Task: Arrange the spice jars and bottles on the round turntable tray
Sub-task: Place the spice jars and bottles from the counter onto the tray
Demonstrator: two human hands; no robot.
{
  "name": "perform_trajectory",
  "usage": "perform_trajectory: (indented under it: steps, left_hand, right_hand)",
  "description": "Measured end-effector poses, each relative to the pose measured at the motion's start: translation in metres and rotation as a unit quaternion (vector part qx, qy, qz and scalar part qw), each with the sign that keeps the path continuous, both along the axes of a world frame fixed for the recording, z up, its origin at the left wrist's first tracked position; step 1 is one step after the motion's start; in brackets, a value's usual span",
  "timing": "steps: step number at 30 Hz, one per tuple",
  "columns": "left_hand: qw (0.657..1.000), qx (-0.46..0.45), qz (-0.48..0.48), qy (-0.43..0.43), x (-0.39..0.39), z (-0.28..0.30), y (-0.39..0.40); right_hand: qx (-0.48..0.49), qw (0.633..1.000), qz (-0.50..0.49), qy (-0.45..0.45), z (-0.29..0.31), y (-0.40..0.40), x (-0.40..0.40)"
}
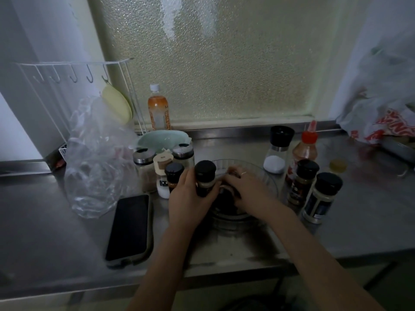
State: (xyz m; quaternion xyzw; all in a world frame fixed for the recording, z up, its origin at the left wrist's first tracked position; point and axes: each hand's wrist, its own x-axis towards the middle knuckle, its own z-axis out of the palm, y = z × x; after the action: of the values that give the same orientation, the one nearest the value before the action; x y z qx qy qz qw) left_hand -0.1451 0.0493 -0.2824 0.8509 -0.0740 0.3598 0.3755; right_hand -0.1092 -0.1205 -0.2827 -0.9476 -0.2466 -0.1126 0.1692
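Observation:
A clear round turntable tray (268, 179) sits on the steel counter in front of me. My left hand (187, 195) grips a black-capped spice jar (204, 177) at the tray's left edge. My right hand (243, 187) lies over the tray with curled fingers on a dark jar (225, 198) that it mostly hides. Left of the tray stand two silver-lidded jars (143, 169), a white shaker (162, 176) and a small black-capped jar (174, 175). To the right stand a salt grinder (277, 150), a red-capped sauce bottle (305, 149) and two black-capped jars (301, 180).
A phone (129, 228) lies face up at the left front. A crumpled clear plastic bag (94, 158) sits behind it, with a mint bowl (161, 140), an orange drink bottle (158, 108) and a white wire rack (74, 86). A printed plastic bag (381, 122) fills the right rear.

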Motion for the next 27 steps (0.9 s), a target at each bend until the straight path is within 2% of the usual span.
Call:
perform_trajectory:
  steps: [6, 10, 15, 18, 19, 21, 23, 24, 25, 27]
  left_hand:
    - [1.000, -0.021, -0.014, 0.013, -0.001, 0.000, 0.002]
    - [1.000, -0.008, -0.010, 0.010, -0.003, -0.002, 0.003]
    - [1.000, -0.017, -0.006, -0.018, -0.008, 0.001, 0.002]
    - [0.994, -0.085, 0.043, -0.053, -0.017, 0.003, 0.006]
    - [0.990, -0.107, 0.075, -0.061, -0.018, 0.003, 0.008]
    - [0.982, -0.129, 0.125, -0.063, -0.018, 0.001, 0.012]
    - [0.980, -0.135, 0.140, -0.048, -0.015, -0.001, 0.015]
    - [0.981, -0.132, 0.138, -0.038, -0.014, -0.002, 0.015]
    - [0.982, -0.130, 0.133, -0.028, -0.014, -0.003, 0.014]
    - [0.983, -0.138, 0.122, -0.004, -0.015, -0.003, 0.011]
  right_hand:
    - [0.143, 0.990, 0.005, -0.010, 0.002, -0.004, -0.004]
    - [0.268, 0.963, -0.028, 0.026, 0.003, 0.002, -0.005]
    - [0.245, 0.967, -0.050, 0.054, 0.001, 0.004, -0.004]
    - [0.250, 0.964, -0.056, 0.069, 0.011, 0.004, -0.014]
    - [0.274, 0.958, -0.070, 0.045, 0.015, 0.000, -0.023]
    - [0.336, 0.927, -0.129, -0.104, 0.021, -0.012, -0.048]
    - [0.376, 0.852, -0.230, -0.282, 0.018, -0.032, -0.074]
    - [0.383, 0.811, -0.295, -0.329, 0.014, -0.042, -0.085]
    - [0.380, 0.781, -0.359, -0.341, 0.011, -0.050, -0.093]
    - [0.365, 0.767, -0.440, -0.289, 0.004, -0.061, -0.097]
